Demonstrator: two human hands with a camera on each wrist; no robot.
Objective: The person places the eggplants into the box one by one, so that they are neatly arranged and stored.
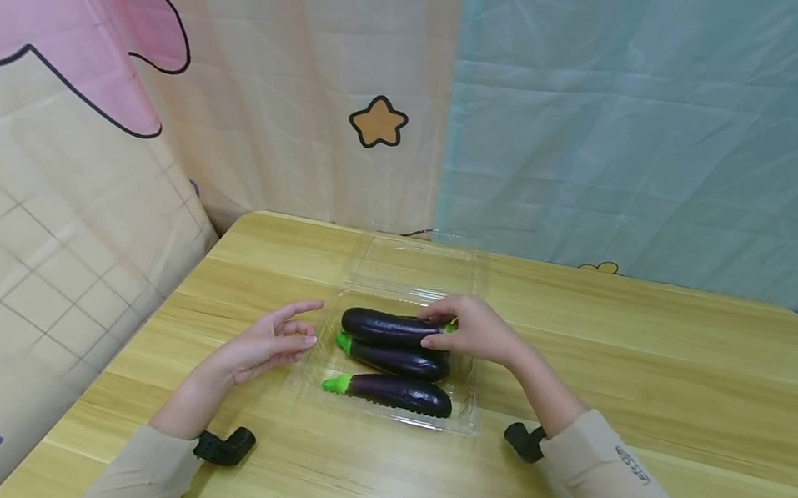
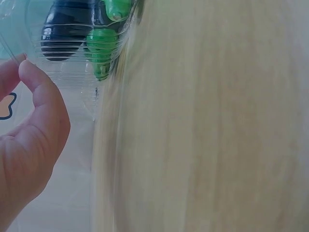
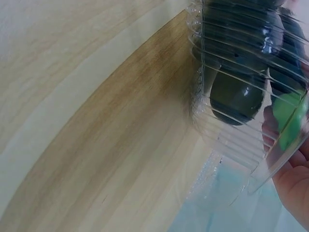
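Note:
My right hand [image 1: 475, 330] grips an eggplant [image 1: 389, 328] near its green stem end, at the back of a clear plastic clamshell box [image 1: 464, 409]. A second eggplant [image 1: 399, 360] lies just in front of that one, with its stem to the left. Nearest me in the box is a third eggplant [image 1: 401, 394], also stem left. At the box's left rim, my left hand [image 1: 257, 348] pinches the edge between thumb and finger; the left wrist view shows those fingertips [image 2: 31, 72] on the plastic. Through the ribbed wall, the right wrist view shows a green stem [image 3: 288, 113] beside my right fingers.
The box's clear lid [image 1: 420, 264] lies folded back toward the far edge of the wooden table [image 1: 620, 354]. A patterned curtain [image 1: 573, 137] hangs behind the table. Black wrist mounts [image 1: 225, 446] stick out below both sleeves.

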